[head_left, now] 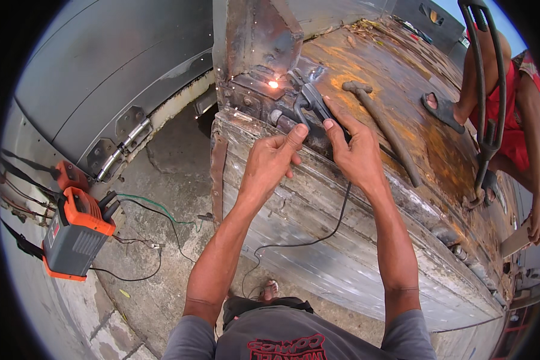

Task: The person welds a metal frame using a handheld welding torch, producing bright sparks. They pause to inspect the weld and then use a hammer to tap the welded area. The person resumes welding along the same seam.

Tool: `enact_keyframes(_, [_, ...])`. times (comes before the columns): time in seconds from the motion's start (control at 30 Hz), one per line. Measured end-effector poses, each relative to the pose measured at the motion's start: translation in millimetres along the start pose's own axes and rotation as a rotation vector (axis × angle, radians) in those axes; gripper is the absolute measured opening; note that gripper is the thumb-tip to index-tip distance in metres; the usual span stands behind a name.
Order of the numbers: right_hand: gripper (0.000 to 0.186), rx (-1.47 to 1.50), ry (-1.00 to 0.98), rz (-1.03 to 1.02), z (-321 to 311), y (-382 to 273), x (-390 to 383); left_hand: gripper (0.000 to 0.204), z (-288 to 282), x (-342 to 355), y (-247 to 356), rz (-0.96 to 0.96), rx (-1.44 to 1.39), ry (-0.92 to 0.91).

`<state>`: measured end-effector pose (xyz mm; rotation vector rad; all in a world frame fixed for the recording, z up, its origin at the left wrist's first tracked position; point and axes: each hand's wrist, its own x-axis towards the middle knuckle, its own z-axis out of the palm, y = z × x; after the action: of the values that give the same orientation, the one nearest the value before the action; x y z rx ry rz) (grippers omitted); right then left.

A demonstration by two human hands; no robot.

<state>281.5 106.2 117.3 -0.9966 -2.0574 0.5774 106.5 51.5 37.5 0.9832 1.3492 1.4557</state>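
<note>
Step in hand, by judgement: welding, with the arc lit. Your right hand [355, 150] grips the rod holder [315, 103], thumb and fingers pinching its handle, index finger laid forward along it. Your left hand [270, 161] is near the holder, fingers part-curled, thumb raised by the lever; cannot tell whether it touches or pinches anything.

Next move, by judgement: calls for a steady wrist and a small, even gap at the seam; keep the left fingers out of the spatter.

Holder: above the corner of the rusty metal bed [402, 78], head tilted toward the bright spot [273, 84] at the foot of the upright plate [255, 39]. Dark grey body, curved lever below. Rod itself not made out in the glare. Sparks scatter left. Black cable [309, 243] hangs below your right hand. Hammer [390, 133] lies on the bed, just right of your right hand.
</note>
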Motion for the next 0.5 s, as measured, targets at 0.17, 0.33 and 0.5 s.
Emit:
enact_keyframes(0.17, [0.044, -0.022, -0.027, 0.017, 0, 2, 1, 0.072, 2, -1, 1, 0.022, -0.032, -0.012])
enact_keyframes(0.33, [0.043, -0.032, -0.012, -0.033, 2, 8, 2, 0.073, 3, 0, 0, 0.013, -0.009, 0.0])
enact_keyframes(0.5, [0.043, -0.03, -0.027, -0.036, 2, 7, 3, 0.074, 3, -2, 5, 0.016, 0.014, 0.001])
